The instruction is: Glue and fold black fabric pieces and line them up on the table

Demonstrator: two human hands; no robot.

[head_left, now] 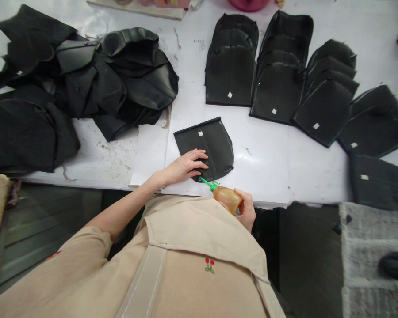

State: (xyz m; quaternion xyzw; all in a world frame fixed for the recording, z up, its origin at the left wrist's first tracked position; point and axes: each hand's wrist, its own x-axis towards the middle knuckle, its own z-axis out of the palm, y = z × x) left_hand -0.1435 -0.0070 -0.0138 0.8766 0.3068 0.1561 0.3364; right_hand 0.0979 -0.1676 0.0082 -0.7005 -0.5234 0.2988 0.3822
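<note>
A black leather piece (pixel 212 141) with a small white tag lies flat near the front edge of the white table (pixel 268 168). My left hand (pixel 185 166) rests on its near-left part, fingers stretched flat and pressing it down. My right hand (pixel 245 211) is wrapped round a small amber glue bottle (pixel 226 197) with a green nozzle. The nozzle's tip touches the near edge of the leather piece, just right of my left fingertips.
Overlapping stacks of similar black pieces (pixel 278 84) fan across the table's back right. A loose heap of black pieces (pixel 76 79) covers the left. A pink container (pixel 248 4) sits at the far edge. A grey cloth (pixel 371 247) lies at lower right.
</note>
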